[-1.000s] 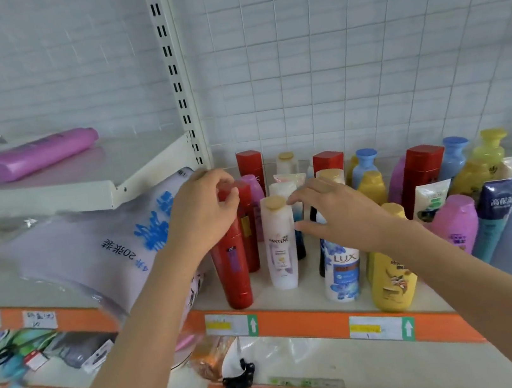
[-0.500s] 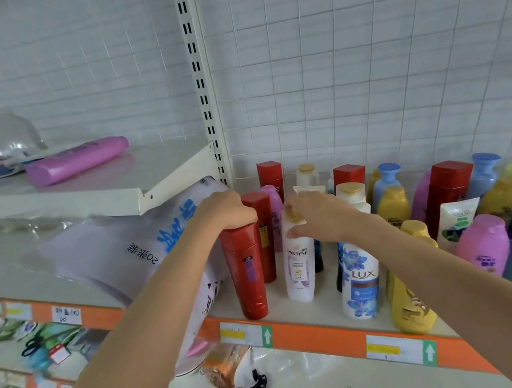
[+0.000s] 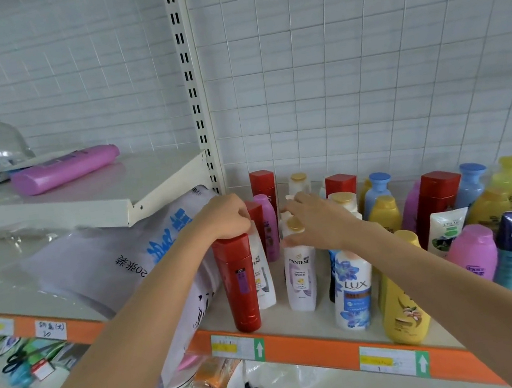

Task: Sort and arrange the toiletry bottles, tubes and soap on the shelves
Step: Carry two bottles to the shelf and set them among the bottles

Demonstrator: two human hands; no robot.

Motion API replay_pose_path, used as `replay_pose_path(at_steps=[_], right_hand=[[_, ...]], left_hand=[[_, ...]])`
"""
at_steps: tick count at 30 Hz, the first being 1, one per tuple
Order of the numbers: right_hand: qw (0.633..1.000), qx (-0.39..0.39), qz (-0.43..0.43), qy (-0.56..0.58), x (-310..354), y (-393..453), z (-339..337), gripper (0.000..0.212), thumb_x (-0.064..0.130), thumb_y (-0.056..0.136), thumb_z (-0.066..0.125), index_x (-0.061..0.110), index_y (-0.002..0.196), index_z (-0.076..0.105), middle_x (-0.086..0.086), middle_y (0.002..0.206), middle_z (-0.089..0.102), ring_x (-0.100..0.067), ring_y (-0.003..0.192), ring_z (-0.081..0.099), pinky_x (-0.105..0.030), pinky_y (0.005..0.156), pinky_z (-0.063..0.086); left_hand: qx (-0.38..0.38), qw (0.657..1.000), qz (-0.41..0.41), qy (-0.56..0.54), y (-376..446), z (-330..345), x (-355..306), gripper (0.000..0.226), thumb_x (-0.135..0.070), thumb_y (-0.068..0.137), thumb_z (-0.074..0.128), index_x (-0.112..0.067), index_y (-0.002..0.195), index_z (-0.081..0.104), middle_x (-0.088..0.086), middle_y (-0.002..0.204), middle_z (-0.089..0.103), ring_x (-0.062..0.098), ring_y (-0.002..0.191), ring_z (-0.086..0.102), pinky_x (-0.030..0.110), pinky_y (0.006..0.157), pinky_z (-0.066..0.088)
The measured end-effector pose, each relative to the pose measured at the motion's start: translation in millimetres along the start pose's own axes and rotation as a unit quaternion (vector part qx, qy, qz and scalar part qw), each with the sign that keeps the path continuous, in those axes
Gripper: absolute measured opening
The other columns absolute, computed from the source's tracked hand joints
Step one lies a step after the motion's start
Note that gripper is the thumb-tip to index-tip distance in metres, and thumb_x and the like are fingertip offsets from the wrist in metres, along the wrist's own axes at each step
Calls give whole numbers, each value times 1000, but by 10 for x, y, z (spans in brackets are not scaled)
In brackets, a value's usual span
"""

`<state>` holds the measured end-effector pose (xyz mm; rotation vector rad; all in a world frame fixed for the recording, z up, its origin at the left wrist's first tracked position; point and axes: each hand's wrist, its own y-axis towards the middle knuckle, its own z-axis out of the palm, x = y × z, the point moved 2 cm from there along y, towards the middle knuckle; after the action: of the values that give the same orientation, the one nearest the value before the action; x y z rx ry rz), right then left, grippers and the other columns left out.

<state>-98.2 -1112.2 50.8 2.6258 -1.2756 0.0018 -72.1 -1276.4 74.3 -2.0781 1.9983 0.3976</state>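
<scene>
Bottles stand upright in a crowded cluster on the shelf (image 3: 300, 321), and we have both hands in among the leftmost ones. Our left hand (image 3: 223, 217) sits curled over the cap of the tall red bottle (image 3: 238, 283), grasping it from above; that bottle is at the front left corner of the group, just beside a white plastic bag (image 3: 144, 257) that leans in from the left. Our right hand (image 3: 315, 221) reaches in with fingers extended and loose, resting on the gold cap of the white Pantene bottle (image 3: 300, 278), so we read its grip as released, touching but not holding.

Between the two stands a second white bottle (image 3: 262, 279), pressed against the red one's right side. The long axes all run vertical, so we judge that any move of the red bottle must go straight up or forward toward us, since the bag blocks the left and the white bottle the right. The left hand is plainly the nearer. A blue Lux bottle (image 3: 352, 289) stands farther right, apart from both hands.
</scene>
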Motion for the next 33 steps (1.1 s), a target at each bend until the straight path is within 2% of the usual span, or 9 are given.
replay_pose_path(at_steps=[3,5,10,12,15,17,20,26,33], right_hand=[[999,-21,-21,42,107,63,-76,62,44,83,60,21,136,38,-1,131,48,-20,120,46,-36,97,38],[998,-13,-46,33,212,123,-65,58,44,82,61,19,130,43,-1,121,54,-21,113,52,-35,94,38],[998,-20,-58,-16,343,249,25,49,46,79,61,21,120,49,-1,97,59,-24,102,56,-40,93,34],[997,-16,-60,-35,349,265,37,38,44,80,59,18,107,54,1,88,56,-25,99,56,-41,91,33],[995,16,-81,-52,358,254,65,34,44,80,60,17,100,57,3,88,56,-22,95,55,-40,88,31],[993,16,-97,-68,353,233,47,34,46,78,61,16,94,58,3,88,58,-20,92,53,-40,89,31],[992,-3,-103,-67,326,129,-40,38,53,74,61,17,87,58,2,85,58,-18,86,50,-38,88,33],[995,16,-91,-27,237,-166,-117,51,56,74,63,14,103,61,-4,100,62,-21,93,56,-37,81,48],[996,8,-61,-63,142,-276,-95,52,58,76,59,14,104,58,-3,103,62,-22,94,57,-32,73,43]], left_hand=[[3,1000,10,-10,-20,-3,-65,33,-23,79,69,-11,108,58,4,104,60,21,98,57,30,80,45],[11,1000,19,-10,-25,1,-86,40,-25,75,73,-11,107,54,4,103,60,21,98,57,31,79,44],[21,998,28,-59,-63,2,32,33,-45,74,71,-18,90,62,1,94,68,17,93,62,32,82,47],[10,996,21,-87,-124,-23,107,32,-46,77,67,-21,96,61,-2,98,67,16,99,61,32,87,47],[32,998,17,-51,-290,-67,149,46,-46,78,66,-24,115,54,-8,108,57,11,104,53,27,90,42],[49,998,22,10,-380,-63,138,53,-40,74,72,-24,120,50,-6,110,53,12,103,49,27,87,41],[26,998,18,47,-393,-24,152,53,-26,74,75,-25,120,50,1,118,54,18,103,50,29,84,42],[-24,999,17,15,-368,14,141,51,-17,73,75,-20,120,54,4,118,56,20,108,53,30,84,44],[-23,999,25,11,-302,-25,120,47,-15,72,76,-17,116,58,5,122,56,21,117,52,32,93,44]])
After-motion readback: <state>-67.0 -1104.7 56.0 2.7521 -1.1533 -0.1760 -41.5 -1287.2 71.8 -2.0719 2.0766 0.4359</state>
